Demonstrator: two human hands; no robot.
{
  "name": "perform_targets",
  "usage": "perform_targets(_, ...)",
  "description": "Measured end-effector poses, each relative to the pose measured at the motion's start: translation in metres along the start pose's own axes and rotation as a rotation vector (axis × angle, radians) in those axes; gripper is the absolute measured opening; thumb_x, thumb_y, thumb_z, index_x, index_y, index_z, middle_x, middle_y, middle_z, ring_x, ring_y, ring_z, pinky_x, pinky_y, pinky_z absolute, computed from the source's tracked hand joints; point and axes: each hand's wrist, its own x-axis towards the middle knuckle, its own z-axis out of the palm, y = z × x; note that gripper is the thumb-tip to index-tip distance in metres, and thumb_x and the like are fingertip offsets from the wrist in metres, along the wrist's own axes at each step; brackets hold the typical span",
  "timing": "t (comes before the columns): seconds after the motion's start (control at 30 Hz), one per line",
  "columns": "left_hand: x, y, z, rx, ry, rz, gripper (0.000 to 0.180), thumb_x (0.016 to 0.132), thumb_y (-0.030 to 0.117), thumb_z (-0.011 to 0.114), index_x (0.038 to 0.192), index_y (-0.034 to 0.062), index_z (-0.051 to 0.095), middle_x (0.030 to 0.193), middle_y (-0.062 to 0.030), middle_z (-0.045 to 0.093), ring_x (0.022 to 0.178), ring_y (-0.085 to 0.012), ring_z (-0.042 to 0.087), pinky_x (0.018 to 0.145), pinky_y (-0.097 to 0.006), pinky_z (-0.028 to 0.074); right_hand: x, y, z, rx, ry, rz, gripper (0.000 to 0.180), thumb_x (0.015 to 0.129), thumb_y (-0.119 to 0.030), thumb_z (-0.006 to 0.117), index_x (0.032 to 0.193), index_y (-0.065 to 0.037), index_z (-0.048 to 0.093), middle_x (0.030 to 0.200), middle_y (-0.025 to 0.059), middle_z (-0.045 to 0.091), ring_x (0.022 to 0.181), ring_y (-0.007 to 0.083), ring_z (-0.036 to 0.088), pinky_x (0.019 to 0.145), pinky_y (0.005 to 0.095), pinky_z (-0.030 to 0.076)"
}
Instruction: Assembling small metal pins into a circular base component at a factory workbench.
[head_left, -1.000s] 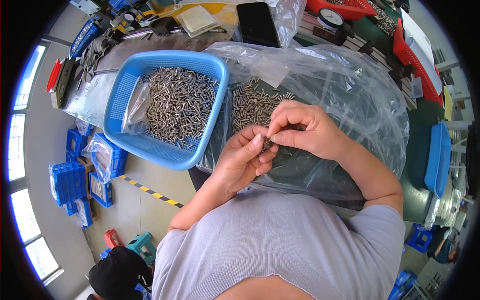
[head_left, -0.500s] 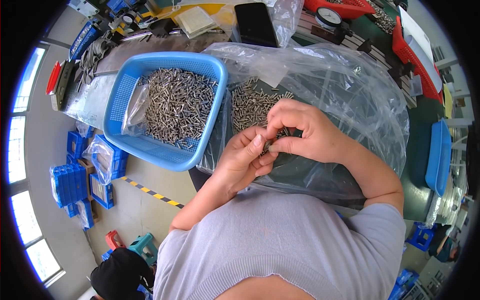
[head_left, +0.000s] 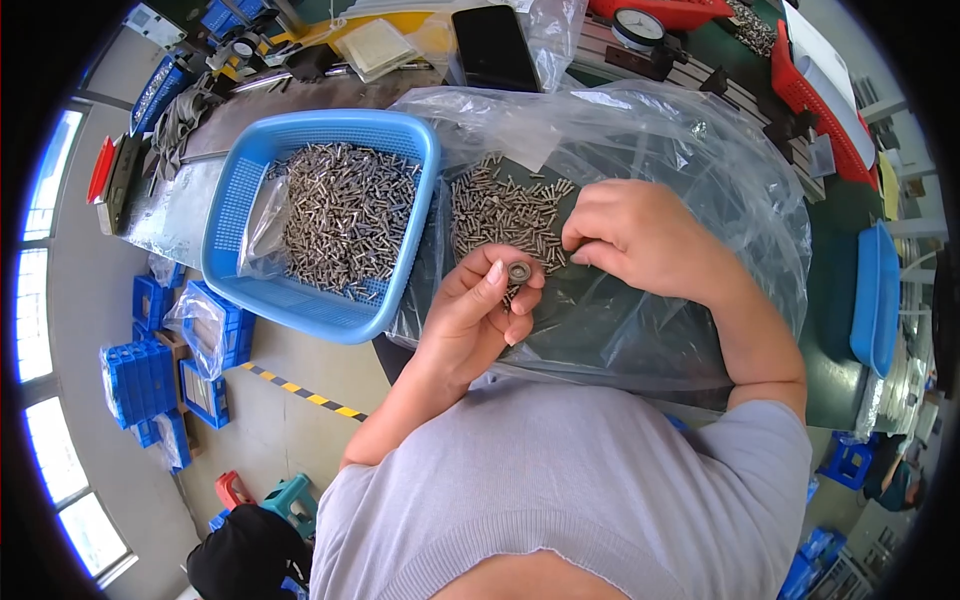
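My left hand point(head_left: 475, 310) is closed around a small round metal ring point(head_left: 519, 272), held upright between thumb and fingers. Below the ring, small metal pins point(head_left: 509, 297) show among the curled fingers. To the right, my right hand point(head_left: 625, 238) is closed, thumb and fingertips together at the right edge of a loose pile of metal pins point(head_left: 505, 212); whatever it pinches is too small or hidden to make out. Left of the pile stands a blue plastic basket point(head_left: 425, 185) heaped with similar metal pins point(head_left: 350, 215) and a clear plastic bag point(head_left: 268, 225).
Clear plastic sheeting point(head_left: 690, 150) covers the green tabletop under the pile. A black phone point(head_left: 494, 48), a dial gauge point(head_left: 638, 28) and a red basket point(head_left: 815, 110) line the far side. A blue tray point(head_left: 875, 300) is at the right; blue crates point(head_left: 140, 370) stand on the floor left.
My right hand has drawn away from the left, to the right and toward the pin pile's edge. The ring in my left hand now shows its round face.
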Motion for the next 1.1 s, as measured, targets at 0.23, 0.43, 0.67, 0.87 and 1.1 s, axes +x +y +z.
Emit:
perform_targets(0.23, 0.001, 0.000, -0.001, -0.036, 0.003, -0.012, 0.021, 0.094, 0.023, 0.053, 0.103, 0.0038, 0.053, 0.097, -0.0093, 0.056, 0.073, -0.0106, 0.046, 0.054, -0.022, 0.040, 0.001, 0.006, 0.015, -0.114, -0.027, -0.065, 0.017, 0.065, -0.009, 0.070, 0.078, -0.005, 0.060, 0.076, 0.0078, 0.056, 0.078, 0.0287, 0.058, 0.068, 0.0382, 0.047)
perform_targets(0.43, 0.001, 0.001, -0.001, -0.048, 0.003, -0.017, 0.021, 0.095, 0.022, 0.052, 0.104, 0.0033, 0.053, 0.097, -0.0094, 0.056, 0.073, -0.0109, 0.046, 0.054, -0.023, 0.040, 0.003, 0.006, 0.020, -0.200, 0.026, -0.130, 0.009, 0.069, -0.010, 0.067, 0.072, -0.007, 0.059, 0.073, 0.0069, 0.057, 0.077, 0.0266, 0.059, 0.067, 0.0378, 0.048)
perform_targets(0.67, 0.001, 0.002, -0.001, -0.041, -0.012, -0.009, 0.021, 0.095, 0.022, 0.052, 0.104, 0.0034, 0.053, 0.097, -0.0094, 0.056, 0.073, -0.0105, 0.046, 0.054, -0.022, 0.040, 0.004, 0.004, 0.013, -0.123, 0.037, -0.135, 0.006, 0.073, -0.009, 0.062, 0.075, -0.006, 0.058, 0.074, 0.0080, 0.057, 0.075, 0.0268, 0.059, 0.066, 0.0382, 0.047)
perform_targets(0.87, -0.001, 0.001, 0.002, -0.015, 0.027, -0.037, 0.021, 0.094, 0.023, 0.053, 0.103, 0.0041, 0.053, 0.092, -0.0074, 0.057, 0.070, -0.0102, 0.045, 0.054, -0.023, 0.038, 0.004, -0.015, 0.005, 0.344, 0.022, -0.011, 0.008, 0.079, -0.009, 0.061, 0.083, -0.002, 0.059, 0.076, 0.0083, 0.058, 0.072, 0.0243, 0.057, 0.065, 0.0334, 0.045)
perform_targets(1.1, -0.001, 0.000, 0.002, 0.038, 0.019, -0.050, 0.021, 0.092, 0.024, 0.057, 0.103, 0.0063, 0.054, 0.086, -0.0044, 0.056, 0.067, -0.0085, 0.043, 0.054, -0.022, 0.035, 0.003, -0.020, 0.012, 0.444, -0.001, 0.045, 0.009, 0.079, -0.009, 0.062, 0.083, -0.001, 0.059, 0.077, 0.0072, 0.058, 0.070, 0.0201, 0.057, 0.062, 0.0302, 0.044)
